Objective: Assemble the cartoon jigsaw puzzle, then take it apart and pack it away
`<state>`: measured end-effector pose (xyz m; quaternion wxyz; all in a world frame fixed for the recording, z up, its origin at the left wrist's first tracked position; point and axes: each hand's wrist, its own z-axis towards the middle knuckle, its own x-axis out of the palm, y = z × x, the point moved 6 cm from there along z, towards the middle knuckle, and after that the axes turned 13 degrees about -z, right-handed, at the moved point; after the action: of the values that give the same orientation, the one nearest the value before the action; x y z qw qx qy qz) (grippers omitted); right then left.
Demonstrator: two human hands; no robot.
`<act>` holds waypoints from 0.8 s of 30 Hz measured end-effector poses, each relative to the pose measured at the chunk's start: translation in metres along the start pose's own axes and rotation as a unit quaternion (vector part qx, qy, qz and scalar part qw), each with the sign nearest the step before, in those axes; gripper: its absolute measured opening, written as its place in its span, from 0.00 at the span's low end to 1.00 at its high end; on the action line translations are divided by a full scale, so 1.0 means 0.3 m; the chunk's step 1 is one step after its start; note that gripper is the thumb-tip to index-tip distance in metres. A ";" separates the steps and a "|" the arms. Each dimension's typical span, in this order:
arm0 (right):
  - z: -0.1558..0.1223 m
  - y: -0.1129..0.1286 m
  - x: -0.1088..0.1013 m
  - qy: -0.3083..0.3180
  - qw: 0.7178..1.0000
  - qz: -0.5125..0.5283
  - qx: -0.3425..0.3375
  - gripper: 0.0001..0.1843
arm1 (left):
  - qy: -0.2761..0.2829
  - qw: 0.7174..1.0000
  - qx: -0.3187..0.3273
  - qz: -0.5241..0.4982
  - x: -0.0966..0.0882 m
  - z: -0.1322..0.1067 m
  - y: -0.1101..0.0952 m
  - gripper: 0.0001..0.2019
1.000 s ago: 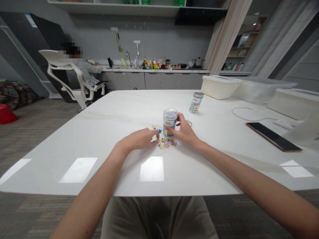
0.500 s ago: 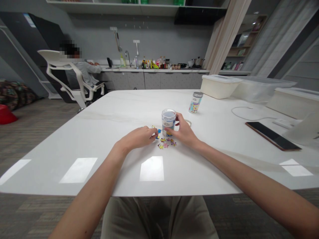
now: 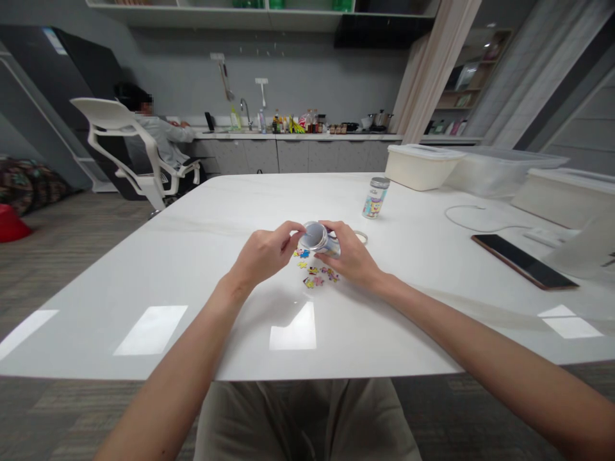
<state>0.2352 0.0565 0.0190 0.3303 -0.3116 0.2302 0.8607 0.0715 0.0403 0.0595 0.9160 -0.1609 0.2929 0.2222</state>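
My right hand (image 3: 349, 256) grips a small clear jar (image 3: 316, 237) with a printed label, tipped on its side with its mouth turned left toward my other hand. At that mouth my left hand (image 3: 264, 255) is raised off the white table (image 3: 192, 269), thumb and fingers pinched; whether they hold a piece I cannot make out. Several small colourful puzzle pieces (image 3: 317, 274) lie scattered on the table just below the jar and between both hands.
A second lidded jar (image 3: 375, 197) stands further back, a round lid (image 3: 361, 237) lies behind my right hand. A dark phone (image 3: 523, 261), a white cable (image 3: 475, 219) and plastic bins (image 3: 423, 166) sit to the right. A person sits in a white chair (image 3: 127, 144) at the far left.
The jar stood upright on the table; my right hand has now lifted and tipped it leftward. My left hand rose from the pieces to the jar's mouth.
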 end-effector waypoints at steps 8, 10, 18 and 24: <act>-0.004 0.018 0.003 0.023 0.999 0.026 -0.026 0.29 | 0.049 0.999 0.004 0.018 0.030 -0.006 -0.003 0.14; -0.002 -0.003 0.008 0.019 0.999 0.042 0.004 0.29 | 0.031 0.998 -0.044 0.029 0.013 0.001 0.013 0.15; -0.020 -0.169 0.085 0.034 0.963 0.145 0.223 0.32 | 0.290 0.911 -0.270 0.118 0.100 -0.066 0.132 0.17; -0.020 -0.162 0.043 -0.038 0.967 0.104 0.229 0.43 | 0.353 0.881 -0.292 0.120 0.165 -0.123 0.173 0.23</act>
<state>0.2646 0.0912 -0.0033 0.3100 -0.1695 0.4397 0.8257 0.0644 0.0843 -0.0077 0.6303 -0.4521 0.5354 0.3342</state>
